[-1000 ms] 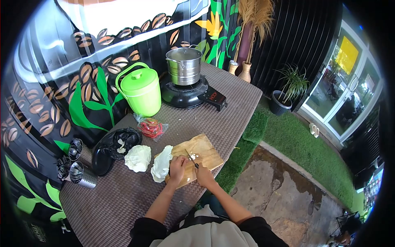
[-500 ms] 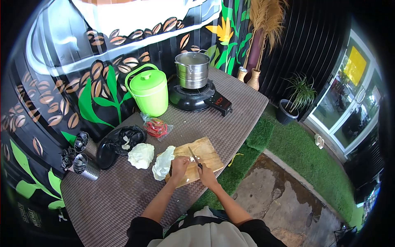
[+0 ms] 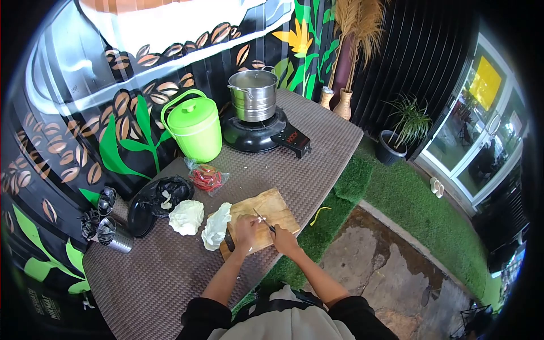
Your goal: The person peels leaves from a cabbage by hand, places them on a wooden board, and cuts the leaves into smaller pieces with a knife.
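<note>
On brown table (image 3: 161, 277), near edge: right hand (image 3: 284, 241) grips black-handled metal knife (image 3: 266, 222); left hand (image 3: 246, 229), grip unclear, has shifted rightward over tan rectangular wooden board (image 3: 277, 207); cutting apparently continues.

The right hand (image 3: 284, 241) hides most of the handle of the knife (image 3: 263, 219), and what lies under the left hand (image 3: 245, 233) cannot be seen. White bits (image 3: 250, 249) on the cutting board (image 3: 275, 209) are too small to identify. A pale leaf (image 3: 215, 228) covers part of 1 board edge. The lid (image 3: 192, 115) conceals the inside of the green bucket (image 3: 198, 140). The picture cuts off the torso (image 3: 289, 324) below and the dried plumes (image 3: 360, 28) above.
</note>
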`<action>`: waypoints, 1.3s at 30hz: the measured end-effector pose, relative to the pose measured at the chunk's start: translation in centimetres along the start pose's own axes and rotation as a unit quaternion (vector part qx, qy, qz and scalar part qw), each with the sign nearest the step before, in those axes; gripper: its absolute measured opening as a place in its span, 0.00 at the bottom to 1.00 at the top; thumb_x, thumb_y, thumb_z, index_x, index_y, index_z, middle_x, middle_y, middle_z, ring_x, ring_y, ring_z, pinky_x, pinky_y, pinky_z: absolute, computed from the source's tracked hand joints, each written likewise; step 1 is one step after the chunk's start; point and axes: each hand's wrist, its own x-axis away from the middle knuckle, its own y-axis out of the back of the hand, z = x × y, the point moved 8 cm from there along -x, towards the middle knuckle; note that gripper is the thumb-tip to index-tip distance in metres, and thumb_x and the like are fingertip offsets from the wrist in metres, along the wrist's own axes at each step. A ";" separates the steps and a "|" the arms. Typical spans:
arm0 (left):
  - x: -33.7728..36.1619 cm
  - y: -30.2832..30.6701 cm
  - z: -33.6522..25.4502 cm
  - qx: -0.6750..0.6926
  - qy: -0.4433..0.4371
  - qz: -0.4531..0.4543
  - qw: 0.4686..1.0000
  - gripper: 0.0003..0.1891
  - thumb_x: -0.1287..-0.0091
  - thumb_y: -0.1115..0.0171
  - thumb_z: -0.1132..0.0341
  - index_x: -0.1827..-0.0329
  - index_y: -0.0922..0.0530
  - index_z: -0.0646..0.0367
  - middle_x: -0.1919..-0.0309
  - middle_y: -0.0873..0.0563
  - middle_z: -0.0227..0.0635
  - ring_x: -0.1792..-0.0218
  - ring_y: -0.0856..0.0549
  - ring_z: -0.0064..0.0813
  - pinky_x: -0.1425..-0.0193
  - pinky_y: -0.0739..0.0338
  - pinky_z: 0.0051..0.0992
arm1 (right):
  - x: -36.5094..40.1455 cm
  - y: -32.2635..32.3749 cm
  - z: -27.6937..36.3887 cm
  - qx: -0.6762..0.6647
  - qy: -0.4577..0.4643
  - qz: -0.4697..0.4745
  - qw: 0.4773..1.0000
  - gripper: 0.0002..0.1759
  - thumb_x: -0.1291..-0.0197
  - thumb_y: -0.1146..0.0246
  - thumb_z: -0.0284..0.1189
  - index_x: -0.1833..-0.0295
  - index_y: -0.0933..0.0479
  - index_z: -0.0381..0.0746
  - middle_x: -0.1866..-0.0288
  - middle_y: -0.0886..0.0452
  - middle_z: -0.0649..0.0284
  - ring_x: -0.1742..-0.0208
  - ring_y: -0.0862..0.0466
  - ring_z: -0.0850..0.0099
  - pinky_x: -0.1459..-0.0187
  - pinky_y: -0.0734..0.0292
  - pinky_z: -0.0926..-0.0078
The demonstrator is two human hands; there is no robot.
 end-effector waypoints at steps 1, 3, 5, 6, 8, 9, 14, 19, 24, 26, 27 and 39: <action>0.0 0.0 0.0 0.000 0.001 0.000 1.000 0.06 0.43 0.33 0.71 0.65 0.14 0.62 0.66 0.15 0.42 0.60 0.20 0.42 0.54 0.25 0.38 | 0.1 0.0 0.0 0.000 0.000 0.001 1.000 0.18 0.32 0.49 0.39 0.54 0.32 0.33 0.67 0.20 0.38 0.61 0.19 0.40 0.59 0.25 0.45; 0.1 0.5 -0.8 -0.016 -0.027 -0.024 0.999 0.05 0.44 0.34 0.71 0.66 0.14 0.61 0.65 0.14 0.40 0.60 0.20 0.42 0.53 0.26 0.37 | 0.5 -0.1 -0.1 -0.002 -0.007 0.009 1.000 0.18 0.31 0.50 0.39 0.53 0.33 0.33 0.66 0.20 0.38 0.61 0.19 0.39 0.59 0.26 0.44; 0.3 0.8 -1.6 -0.031 -0.048 -0.025 0.998 0.05 0.44 0.34 0.71 0.67 0.14 0.61 0.65 0.14 0.39 0.60 0.20 0.41 0.53 0.26 0.36 | 1.3 -0.8 -0.1 -0.001 -0.024 0.007 1.000 0.18 0.31 0.50 0.39 0.51 0.34 0.33 0.65 0.20 0.38 0.61 0.19 0.39 0.59 0.25 0.43; 0.3 0.9 -2.0 -0.048 -0.071 -0.028 0.996 0.04 0.45 0.34 0.72 0.68 0.14 0.61 0.66 0.14 0.38 0.60 0.20 0.41 0.53 0.26 0.36 | 1.5 -1.1 -0.1 -0.001 -0.039 0.003 0.999 0.18 0.31 0.51 0.39 0.50 0.34 0.33 0.64 0.20 0.38 0.60 0.19 0.38 0.59 0.25 0.43; 0.3 1.0 -2.2 -0.048 -0.080 -0.031 0.995 0.04 0.45 0.34 0.72 0.69 0.15 0.61 0.65 0.14 0.38 0.60 0.20 0.40 0.53 0.25 0.36 | 1.4 -1.8 0.2 0.016 -0.057 0.013 0.998 0.18 0.31 0.51 0.39 0.49 0.35 0.33 0.63 0.20 0.38 0.59 0.19 0.38 0.58 0.25 0.43; 0.3 1.1 -2.3 -0.047 -0.089 -0.033 0.994 0.03 0.45 0.34 0.72 0.69 0.15 0.60 0.65 0.14 0.37 0.60 0.20 0.40 0.53 0.25 0.35 | 1.3 -2.2 0.0 0.032 -0.076 0.021 0.996 0.18 0.31 0.51 0.38 0.49 0.35 0.34 0.62 0.19 0.38 0.58 0.19 0.38 0.58 0.25 0.43; 0.5 1.4 -2.5 -0.043 -0.069 -0.038 0.996 0.04 0.45 0.34 0.72 0.68 0.14 0.60 0.65 0.14 0.38 0.60 0.20 0.40 0.53 0.25 0.35 | -2.0 -1.1 0.4 0.012 -0.038 0.024 0.999 0.19 0.32 0.49 0.39 0.50 0.33 0.33 0.61 0.19 0.37 0.55 0.19 0.40 0.55 0.24 0.45; 0.8 1.4 -1.6 0.018 -0.038 -0.061 0.997 0.06 0.45 0.33 0.72 0.65 0.14 0.61 0.67 0.13 0.39 0.63 0.19 0.39 0.56 0.23 0.34 | -2.2 -1.9 -0.3 -0.026 -0.027 0.077 0.996 0.20 0.33 0.49 0.40 0.51 0.31 0.32 0.60 0.19 0.36 0.54 0.19 0.40 0.53 0.25 0.47; 0.7 1.3 -1.4 -0.001 -0.052 -0.046 0.998 0.05 0.45 0.33 0.74 0.66 0.13 0.59 0.68 0.12 0.38 0.63 0.18 0.37 0.56 0.23 0.32 | 0.5 -3.0 -0.2 -0.014 -0.110 0.045 0.993 0.22 0.32 0.50 0.42 0.48 0.31 0.33 0.56 0.19 0.39 0.50 0.19 0.42 0.49 0.25 0.48; 0.8 1.4 -1.2 -0.002 -0.046 -0.036 0.998 0.06 0.45 0.33 0.73 0.65 0.13 0.59 0.68 0.13 0.38 0.62 0.19 0.37 0.56 0.23 0.32 | 0.0 -2.8 0.3 -0.013 -0.107 0.039 0.993 0.22 0.32 0.49 0.42 0.48 0.31 0.33 0.55 0.19 0.38 0.50 0.19 0.42 0.49 0.25 0.48; 0.7 1.4 -1.3 -0.002 -0.043 -0.024 0.999 0.06 0.45 0.32 0.72 0.64 0.13 0.58 0.68 0.13 0.39 0.60 0.19 0.36 0.55 0.23 0.31 | -0.6 -2.5 0.5 -0.013 -0.105 0.030 0.994 0.21 0.32 0.49 0.42 0.48 0.31 0.33 0.55 0.20 0.38 0.50 0.19 0.42 0.49 0.25 0.49; 0.3 1.2 0.0 -0.005 -0.038 -0.012 0.999 0.05 0.46 0.33 0.73 0.67 0.13 0.59 0.69 0.13 0.39 0.62 0.18 0.37 0.54 0.23 0.33 | 0.0 -3.5 0.6 0.004 -0.095 -0.001 0.995 0.20 0.31 0.51 0.40 0.52 0.32 0.30 0.62 0.19 0.37 0.55 0.19 0.39 0.53 0.25 0.45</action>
